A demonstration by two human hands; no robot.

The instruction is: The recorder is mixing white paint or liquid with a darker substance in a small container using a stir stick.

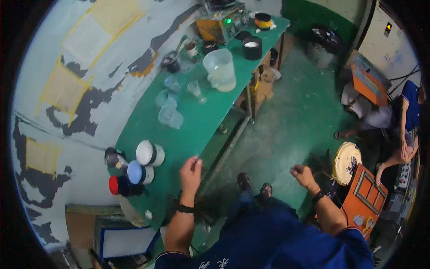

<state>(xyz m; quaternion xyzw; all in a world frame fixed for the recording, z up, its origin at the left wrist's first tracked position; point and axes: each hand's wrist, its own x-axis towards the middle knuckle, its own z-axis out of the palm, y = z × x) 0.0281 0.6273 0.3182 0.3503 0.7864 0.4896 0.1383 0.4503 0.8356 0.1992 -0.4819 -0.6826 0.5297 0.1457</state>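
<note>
1. White-topped tub (pixel 144 153) stands on the green worktop (pixel 190 142), just beside a blue-topped tub (pixel 135 172), near your left hand (pixel 190 175).
2. Your left hand's fingers are bent by the worktop edge; I cannot tell whether the fingertips meet.
3. Your right hand (pixel 305 176) is curled above the floor (pixel 293 116), near a dark-smeared, cream-coloured round disc (pixel 341 167); its fingertip contact is unclear too.

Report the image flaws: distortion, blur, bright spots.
Head view: black rims the fisheye image, and the green table curves at its left side; the clear cups look soft, though the left hand and right hand have distinguishable outlines; a small green light glows brightly.
</note>
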